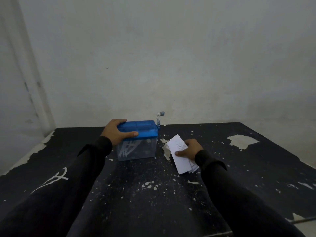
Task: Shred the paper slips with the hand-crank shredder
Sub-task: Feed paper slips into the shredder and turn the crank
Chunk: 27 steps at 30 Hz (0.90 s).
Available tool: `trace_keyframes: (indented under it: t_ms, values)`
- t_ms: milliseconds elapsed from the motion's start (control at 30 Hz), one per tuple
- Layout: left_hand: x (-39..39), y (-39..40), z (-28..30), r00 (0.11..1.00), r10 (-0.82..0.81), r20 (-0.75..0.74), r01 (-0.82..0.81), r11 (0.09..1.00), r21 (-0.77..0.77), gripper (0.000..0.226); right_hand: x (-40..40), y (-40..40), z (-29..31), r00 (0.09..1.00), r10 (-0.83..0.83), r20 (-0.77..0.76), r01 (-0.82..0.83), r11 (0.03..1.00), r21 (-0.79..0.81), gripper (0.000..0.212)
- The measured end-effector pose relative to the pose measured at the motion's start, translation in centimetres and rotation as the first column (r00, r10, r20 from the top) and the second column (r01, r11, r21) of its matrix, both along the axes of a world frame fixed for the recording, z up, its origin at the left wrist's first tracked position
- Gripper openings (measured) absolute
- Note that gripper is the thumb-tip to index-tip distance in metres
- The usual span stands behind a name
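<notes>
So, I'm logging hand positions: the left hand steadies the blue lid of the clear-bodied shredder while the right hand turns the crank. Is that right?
Not quite. The head view shows the left hand on the blue-lidded clear plastic shredder, but the right hand is not on the pale crank handle. It grips the white paper slips on the chipped black table, beside the shredder.

Both arms in black sleeves reach forward. Left hand point(116, 132) wraps the shredder point(136, 141) lid's left end, thumb along front edge. Right hand point(189, 149) lies palm down on the paper slips point(179, 154), thumb pressing them.
</notes>
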State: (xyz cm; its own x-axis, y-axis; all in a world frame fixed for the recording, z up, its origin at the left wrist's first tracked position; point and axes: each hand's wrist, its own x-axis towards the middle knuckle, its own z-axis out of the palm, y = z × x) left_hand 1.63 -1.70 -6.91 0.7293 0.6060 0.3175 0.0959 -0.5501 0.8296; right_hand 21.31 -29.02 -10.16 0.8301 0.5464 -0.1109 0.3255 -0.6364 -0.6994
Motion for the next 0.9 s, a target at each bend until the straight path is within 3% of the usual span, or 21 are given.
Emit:
trace_keyframes:
  t_ms: [200, 333, 600, 800, 900]
  values:
    - [2.2, 3.6, 0.3, 1.0, 0.012, -0.015, -0.011, 1.0, 0.027, 0.102, 2.7, 5.8, 0.0, 0.999, -0.014, -0.03, 0.019, 0.989, 0.147, 0.065]
    - [4.9, 7.4, 0.2, 0.998, -0.02, -0.066, 0.023, 0.999, 0.041, 0.1, 5.4, 10.9, -0.2, 1.0, 0.005, 0.019, -0.008, 0.987, 0.162, 0.073]
    - [6.7, 10.4, 0.2, 0.997, -0.041, -0.072, 0.044, 0.998, 0.039, 0.125, 8.1, 15.4, -2.1, 0.997, 0.033, 0.073, -0.042, 0.992, 0.121, 0.075]
    - [6.6, 10.3, 0.4, 0.998, -0.032, -0.053, 0.035, 0.997, 0.062, 0.114, 7.6, 15.8, -3.5, 0.994, -0.033, 0.107, 0.026, 0.997, 0.069, 0.061]
    - [6.2, 9.9, 0.3, 0.998, -0.021, -0.056, 0.024, 0.998, 0.063, 0.113, 6.9, 15.4, -4.1, 0.984, -0.089, 0.156, 0.068, 0.989, 0.135, 0.046]
